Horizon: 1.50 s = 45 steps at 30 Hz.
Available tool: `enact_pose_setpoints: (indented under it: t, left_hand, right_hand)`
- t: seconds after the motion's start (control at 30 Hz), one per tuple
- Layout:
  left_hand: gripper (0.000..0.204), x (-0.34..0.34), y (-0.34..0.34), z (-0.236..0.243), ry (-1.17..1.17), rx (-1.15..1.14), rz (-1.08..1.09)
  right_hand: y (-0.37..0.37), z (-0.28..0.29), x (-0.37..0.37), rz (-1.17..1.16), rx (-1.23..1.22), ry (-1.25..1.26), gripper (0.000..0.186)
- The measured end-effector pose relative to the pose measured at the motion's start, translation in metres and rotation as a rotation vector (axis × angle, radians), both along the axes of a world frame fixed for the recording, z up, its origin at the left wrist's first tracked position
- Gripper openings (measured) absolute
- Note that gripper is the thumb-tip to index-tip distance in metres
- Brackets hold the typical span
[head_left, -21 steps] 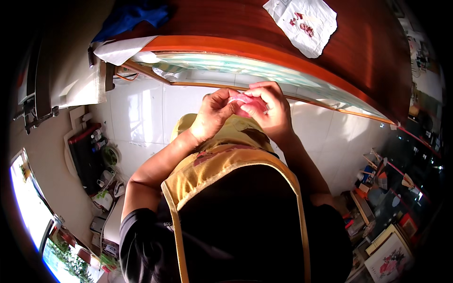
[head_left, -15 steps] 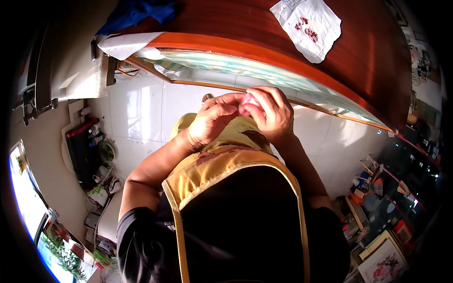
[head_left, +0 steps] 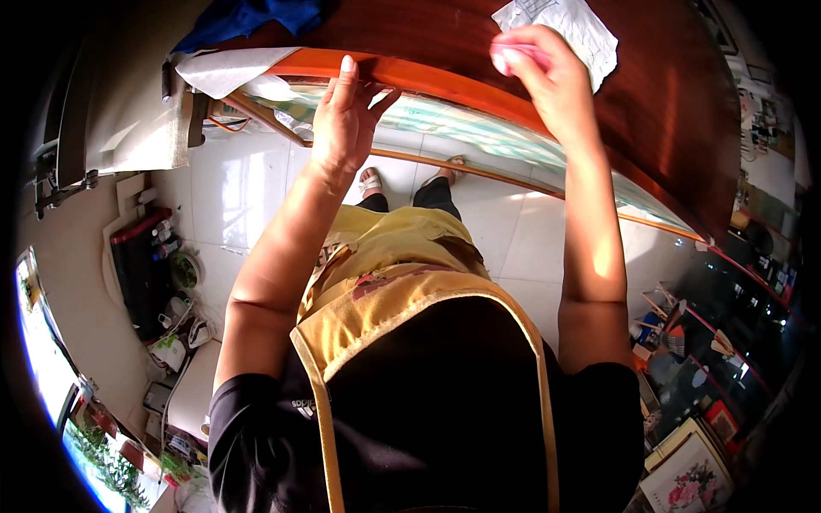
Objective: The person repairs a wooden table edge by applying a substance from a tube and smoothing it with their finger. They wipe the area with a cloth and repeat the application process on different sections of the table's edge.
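White-tiled floor (head_left: 261, 175) below. Left hand (head_left: 342, 124): fingers parted, seemingly empty, by glossy red-brown wooden bench (head_left: 410, 30). Right hand (head_left: 552, 73): pinching small pink item (head_left: 523, 50), overlapping crumpled white paper sheet (head_left: 590, 30) in view; light, steady pinch advisable.

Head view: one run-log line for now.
left hand: open, at table edge | right hand: holds pink item over table, near white paper

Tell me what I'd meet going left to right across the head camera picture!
Black and red box, blue cloth, left hand, right hand with a pink thing in its fingers, flower picture.
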<state>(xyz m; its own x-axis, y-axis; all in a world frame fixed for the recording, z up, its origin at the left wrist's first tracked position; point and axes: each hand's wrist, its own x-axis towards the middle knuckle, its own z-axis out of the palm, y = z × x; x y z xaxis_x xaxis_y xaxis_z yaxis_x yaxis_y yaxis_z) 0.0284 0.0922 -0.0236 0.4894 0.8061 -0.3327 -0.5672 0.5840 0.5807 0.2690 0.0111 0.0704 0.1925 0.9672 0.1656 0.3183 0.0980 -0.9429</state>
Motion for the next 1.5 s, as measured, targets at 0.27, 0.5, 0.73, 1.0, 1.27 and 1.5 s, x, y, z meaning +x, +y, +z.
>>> enact_pose_setpoints:
  t: [0.27, 0.5, 0.73, 1.0, 1.27, 1.5]
  left_hand:
    - [0.034, 0.0, 0.0, 0.007, -0.063, 0.031, -0.003]
    - [0.034, 0.002, 0.0, 0.004, -0.073, 0.039, -0.006]
    - [0.035, 0.002, -0.001, 0.006, -0.06, 0.047, -0.004]
    - [0.034, 0.0, 0.0, 0.003, -0.034, 0.03, 0.003]
    - [0.031, 0.001, 0.0, 0.002, -0.032, 0.015, 0.015]
    - [0.031, -0.001, 0.003, -0.003, -0.053, 0.036, 0.009]
  right_hand:
    - [0.063, -0.001, -0.034, 0.368, -0.047, -0.479, 0.011]
    - [0.075, -0.017, -0.026, 0.488, -0.016, -0.37, 0.015]
    - [0.082, -0.024, -0.028, 0.52, -0.029, -0.562, 0.009]
    - [0.069, 0.0, -0.005, 0.608, -0.215, -0.701, 0.009]
    - [0.044, 0.007, 0.007, 0.573, -0.237, -0.723, 0.009]
    - [-0.015, 0.043, 0.04, 0.371, -0.394, -0.203, 0.008]
